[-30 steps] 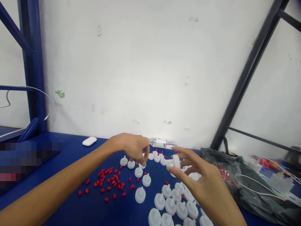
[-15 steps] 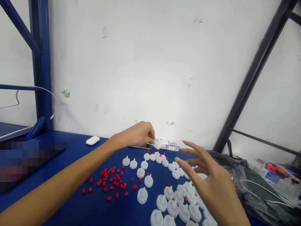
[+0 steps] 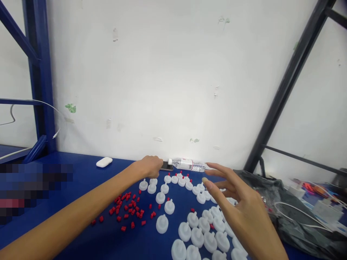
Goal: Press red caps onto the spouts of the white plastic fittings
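Note:
My left hand (image 3: pixel 151 167) reaches over the blue table with its fingers closed and pointing down. Directly beneath the fingertips is a white spouted cap (image 3: pixel 153 181), which they seem to pinch. Next to it stand more white caps (image 3: pixel 151 189), some in a line and several with red tips. My right hand (image 3: pixel 238 195) is open, thumb and fingers apart, holding nothing above a crowd of white caps (image 3: pixel 197 237). Small red plugs (image 3: pixel 132 209) lie scattered at centre left.
A clear plastic bottle (image 3: pixel 187 164) lies on its side by the wall, beside a phone (image 3: pixel 166 166). A white earbud case (image 3: pixel 104 162) is at back left. To the right are a dark plastic bag (image 3: pixel 295 216) and white cables. Metal frame posts (image 3: pixel 45 72) flank the table (image 3: pixel 81 238).
My left hand has moved left and slightly down, away from the bottle. A white cap now shows under its fingers. My right hand keeps its open pose.

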A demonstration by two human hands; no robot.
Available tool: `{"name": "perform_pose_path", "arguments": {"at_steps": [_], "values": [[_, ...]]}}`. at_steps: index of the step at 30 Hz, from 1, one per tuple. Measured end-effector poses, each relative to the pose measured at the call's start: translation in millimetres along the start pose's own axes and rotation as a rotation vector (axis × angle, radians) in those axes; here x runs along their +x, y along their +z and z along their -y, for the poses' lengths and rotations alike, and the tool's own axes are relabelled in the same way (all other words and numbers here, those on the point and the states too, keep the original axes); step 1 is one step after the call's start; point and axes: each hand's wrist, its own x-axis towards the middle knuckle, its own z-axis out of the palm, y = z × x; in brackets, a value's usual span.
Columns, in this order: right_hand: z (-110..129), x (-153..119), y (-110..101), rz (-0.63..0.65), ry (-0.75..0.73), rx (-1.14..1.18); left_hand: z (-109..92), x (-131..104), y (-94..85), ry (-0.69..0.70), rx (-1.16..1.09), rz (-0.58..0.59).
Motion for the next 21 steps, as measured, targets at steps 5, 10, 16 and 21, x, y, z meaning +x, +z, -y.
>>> {"name": "perform_pose_path", "arguments": {"at_steps": [5,10,16,21], "values": [[4,-1,0,-0.010,-0.015,0.024,-9,8,8.9,0.074,-0.010,-0.052],[7,-2,-2,0.017,0.036,0.024,-23,15,30.8,0.139,-0.087,-0.074],[3,1,-1,-0.004,0.016,-0.046,-31,3,-9.1,0.184,-0.332,-0.204],[-10,7,0,-0.001,-0.048,-0.058,-65,-33,-60.4,0.432,-0.649,-0.264]]}}
